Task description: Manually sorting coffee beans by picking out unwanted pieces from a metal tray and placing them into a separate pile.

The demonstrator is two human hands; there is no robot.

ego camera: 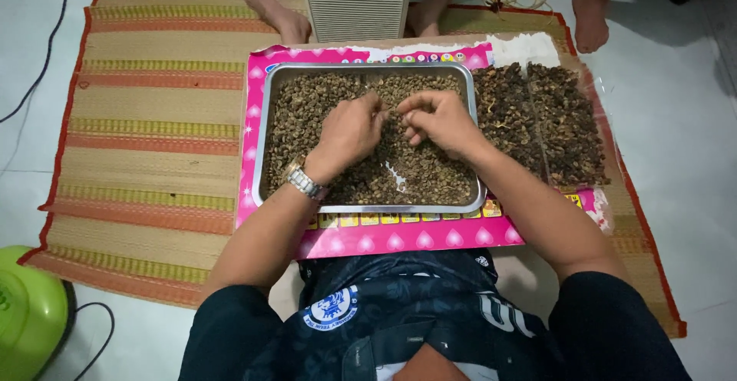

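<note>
Okay, head view: left hand and right hand curled over beans mid-tray, fingertips pinching small bits, exact hold unclear; darker pile just right; a loose pinch risks mixing the piles

Fingertips of the left hand and right hand buried among small brownish beans, any pinched piece indistinguishable.
</note>
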